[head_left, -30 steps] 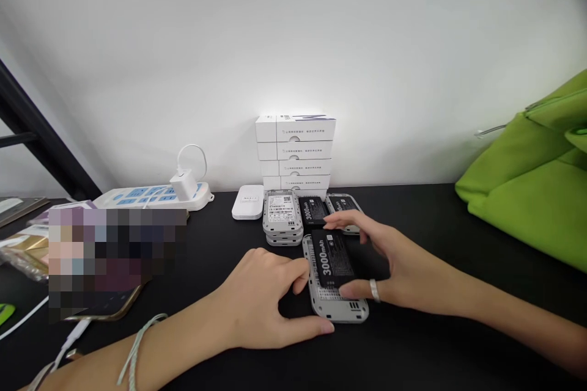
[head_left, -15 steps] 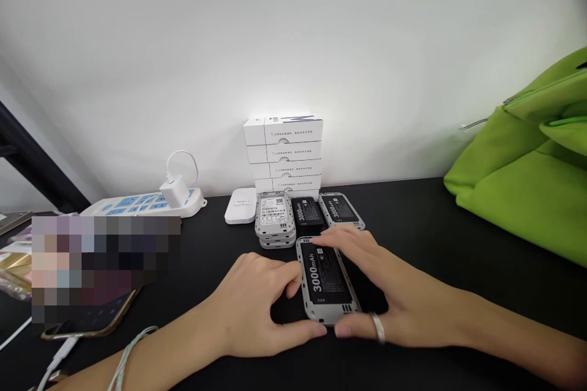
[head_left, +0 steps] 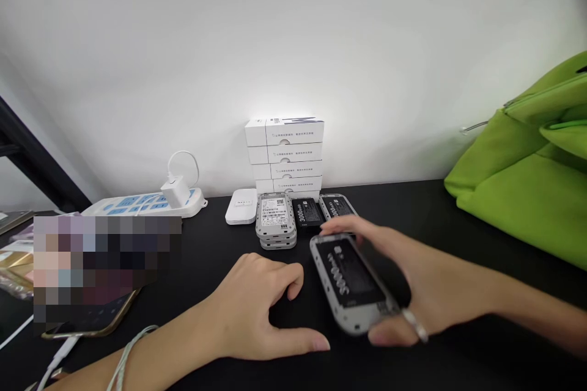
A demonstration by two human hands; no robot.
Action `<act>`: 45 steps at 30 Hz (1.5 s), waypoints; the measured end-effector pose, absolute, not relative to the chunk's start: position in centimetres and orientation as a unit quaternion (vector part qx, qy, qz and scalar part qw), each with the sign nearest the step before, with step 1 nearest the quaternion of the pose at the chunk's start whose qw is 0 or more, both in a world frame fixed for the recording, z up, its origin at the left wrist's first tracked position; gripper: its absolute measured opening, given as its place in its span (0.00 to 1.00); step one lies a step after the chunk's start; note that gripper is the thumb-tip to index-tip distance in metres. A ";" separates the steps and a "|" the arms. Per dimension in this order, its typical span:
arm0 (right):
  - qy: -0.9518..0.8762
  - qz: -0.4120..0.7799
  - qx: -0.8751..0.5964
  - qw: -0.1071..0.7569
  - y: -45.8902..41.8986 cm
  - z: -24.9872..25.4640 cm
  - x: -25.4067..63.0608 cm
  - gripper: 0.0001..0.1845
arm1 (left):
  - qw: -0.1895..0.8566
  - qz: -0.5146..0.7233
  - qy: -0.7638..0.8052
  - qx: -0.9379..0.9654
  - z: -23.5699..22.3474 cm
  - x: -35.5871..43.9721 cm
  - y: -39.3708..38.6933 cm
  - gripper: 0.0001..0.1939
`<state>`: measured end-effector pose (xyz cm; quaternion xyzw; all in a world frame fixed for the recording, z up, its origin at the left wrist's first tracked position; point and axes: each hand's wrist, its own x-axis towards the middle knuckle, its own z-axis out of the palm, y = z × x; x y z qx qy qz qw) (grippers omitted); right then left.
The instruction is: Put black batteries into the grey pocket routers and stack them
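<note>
My right hand grips a grey open-backed handheld device, its thumb at the near end and its fingers at the far end. A black battery marked 3000mAh lies in the device, which is tilted and a little blurred. To the left, my left hand rests near the table with thumb stretched out and fingers curled, holding nothing. Behind stands a stack of similar grey housings with a label showing on top. Beside it lie a loose black battery and another device with a battery, partly hidden by my right hand.
White boxes are stacked against the wall. White covers lie left of them. A power strip with a charger and a phone on a cable are at left. A green bag stands at right.
My right hand has moved right with the device, lifting and tilting it away from my left hand. The left hand has stayed almost where it was and is now apart from the device.
</note>
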<state>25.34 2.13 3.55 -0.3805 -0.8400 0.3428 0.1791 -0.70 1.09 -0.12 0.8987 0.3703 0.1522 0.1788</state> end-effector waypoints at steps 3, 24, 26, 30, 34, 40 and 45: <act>-0.826 0.351 -0.386 0.213 4.5 4.8 28.0 0.47 | 0.180 0.143 0.381 0.896 -0.1 -0.7 1.0 0.27; -0.816 0.304 -0.452 0.191 11.5 1.4 35.3 0.25 | 0.185 0.122 0.401 0.889 0.1 -0.6 1.0 0.27; -0.817 0.315 -0.442 0.194 11.1 1.1 34.9 0.24 | 0.185 0.124 0.399 0.890 0.1 -0.6 1.0 0.27; -0.823 0.297 -0.445 0.191 10.7 1.2 34.0 0.24 | 0.182 0.122 0.401 0.889 0.1 -0.6 0.9 0.26; -0.802 0.214 -0.455 0.322 10.5 2.2 32.0 0.18 | 0.180 0.120 0.404 0.889 0.1 -0.7 0.9 0.27; -0.813 0.187 -0.419 0.358 8.0 4.2 23.2 0.11 | 0.177 0.132 0.404 0.888 0.1 -0.7 0.9 0.26; -0.799 0.265 -0.434 0.321 8.7 3.7 17.2 0.16 | 0.184 0.149 0.389 0.890 0.2 -0.7 0.9 0.24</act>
